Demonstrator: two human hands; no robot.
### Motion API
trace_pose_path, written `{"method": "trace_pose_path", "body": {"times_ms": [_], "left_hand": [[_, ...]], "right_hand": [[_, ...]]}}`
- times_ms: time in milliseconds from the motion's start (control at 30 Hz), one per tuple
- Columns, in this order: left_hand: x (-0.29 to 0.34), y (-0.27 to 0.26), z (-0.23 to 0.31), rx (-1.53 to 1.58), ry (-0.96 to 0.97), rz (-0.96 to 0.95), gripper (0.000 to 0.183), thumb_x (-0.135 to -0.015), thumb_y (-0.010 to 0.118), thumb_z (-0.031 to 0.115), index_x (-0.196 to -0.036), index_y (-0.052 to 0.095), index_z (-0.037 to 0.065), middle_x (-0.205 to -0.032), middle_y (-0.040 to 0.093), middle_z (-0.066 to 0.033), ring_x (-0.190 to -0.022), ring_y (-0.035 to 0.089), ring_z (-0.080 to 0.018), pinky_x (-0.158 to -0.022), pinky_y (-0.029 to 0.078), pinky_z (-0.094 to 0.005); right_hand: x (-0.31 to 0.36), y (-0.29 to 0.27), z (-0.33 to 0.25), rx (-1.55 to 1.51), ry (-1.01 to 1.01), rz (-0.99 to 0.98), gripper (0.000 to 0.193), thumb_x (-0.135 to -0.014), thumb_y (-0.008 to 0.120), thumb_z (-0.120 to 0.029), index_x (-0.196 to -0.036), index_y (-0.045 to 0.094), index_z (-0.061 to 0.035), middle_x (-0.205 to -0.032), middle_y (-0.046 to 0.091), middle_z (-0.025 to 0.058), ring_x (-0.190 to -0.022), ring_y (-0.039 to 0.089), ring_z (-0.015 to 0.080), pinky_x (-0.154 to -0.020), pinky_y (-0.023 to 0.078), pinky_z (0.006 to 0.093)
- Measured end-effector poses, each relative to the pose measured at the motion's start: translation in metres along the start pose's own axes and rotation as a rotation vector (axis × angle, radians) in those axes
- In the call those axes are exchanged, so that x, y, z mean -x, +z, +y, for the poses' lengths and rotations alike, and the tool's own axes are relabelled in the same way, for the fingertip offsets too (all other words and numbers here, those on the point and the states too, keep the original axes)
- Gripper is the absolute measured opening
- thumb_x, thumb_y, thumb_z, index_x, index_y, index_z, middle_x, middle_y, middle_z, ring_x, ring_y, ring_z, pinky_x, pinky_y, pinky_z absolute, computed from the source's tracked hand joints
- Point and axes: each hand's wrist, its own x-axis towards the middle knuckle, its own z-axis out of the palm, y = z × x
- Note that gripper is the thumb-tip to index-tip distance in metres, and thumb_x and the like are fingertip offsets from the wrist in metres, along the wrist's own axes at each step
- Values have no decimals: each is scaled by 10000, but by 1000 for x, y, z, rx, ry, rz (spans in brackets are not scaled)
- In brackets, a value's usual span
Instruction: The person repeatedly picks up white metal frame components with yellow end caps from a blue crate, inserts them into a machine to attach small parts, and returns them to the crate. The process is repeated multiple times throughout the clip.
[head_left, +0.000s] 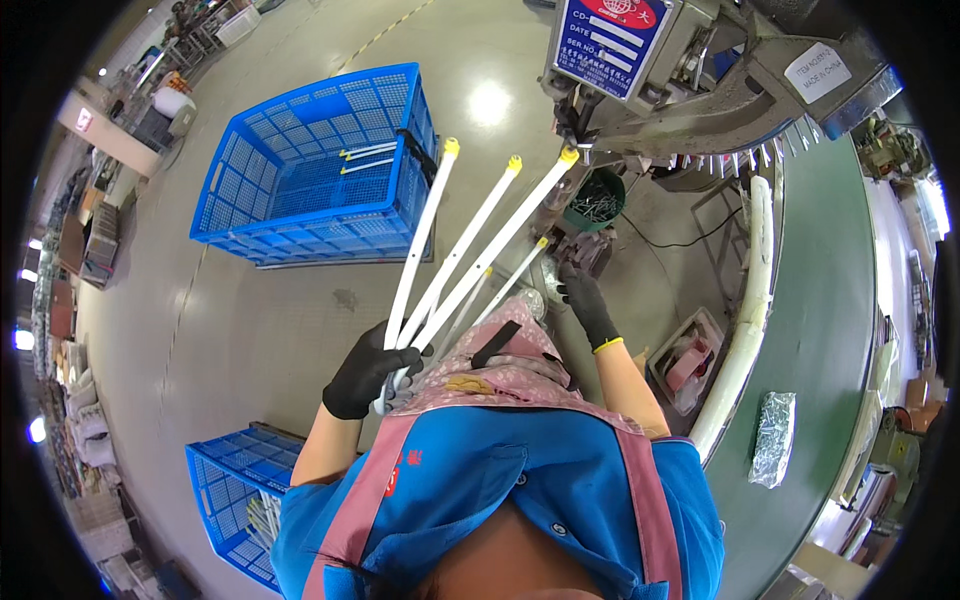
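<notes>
Blue crate (pixel 300 170) on floor ahead-left, few white rods inside; second blue crate (pixel 225 490) low left. Grey machine (pixel 700 80) above green table (pixel 820 330); green tub (pixel 597 200) beneath. We clutch white rods (pixel 460 250) in gloved left hand (pixel 365 375), fist closed round lower ends. Rods fan up-right, yellow tips toward machine, long axes diagonal. Gloved right hand (pixel 585 300) reaches near short rod; its grip we cannot tell.

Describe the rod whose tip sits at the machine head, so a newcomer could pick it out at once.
Start at the grey machine with the blue plate at top. The gloved left hand grips a fan of white rods with yellow caps pointing up at it. The wanted rod is the longest-reaching of the fan: only its yellow cap reaches the machine's head; the others end short.
</notes>
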Motion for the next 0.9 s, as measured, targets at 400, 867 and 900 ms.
{"method": "trace_pose_path", "body": {"times_ms": [400,867,900], "left_hand": [[34,-2,-2,93,284,283,380,-797,610,103,-1134,518,-46,-936,617,-108,-770,580,-156,-698,485,-291],[141,-33,-24,243,408,589,512,-772,671,156,-1213,511,-49,-1030,626,-135,-870,599,-184,-785,488,-305],[158,-35,-26,298,427,617,539,-775,672,161,-1238,497,-50,-1057,625,-142,-893,604,-188,-801,492,-307]], "right_hand": [[26,46,-20,-97,167,-249,461,-911,506,-445,-895,611,4,-812,639,81,-727,602,168,-645,464,310],[31,166,-28,41,221,-753,366,-911,547,-391,-993,617,-41,-906,647,53,-777,612,139,-675,485,275],[36,186,-30,40,209,-775,372,-911,550,-398,-998,618,-43,-907,648,54,-775,610,138,-681,484,275]]}}
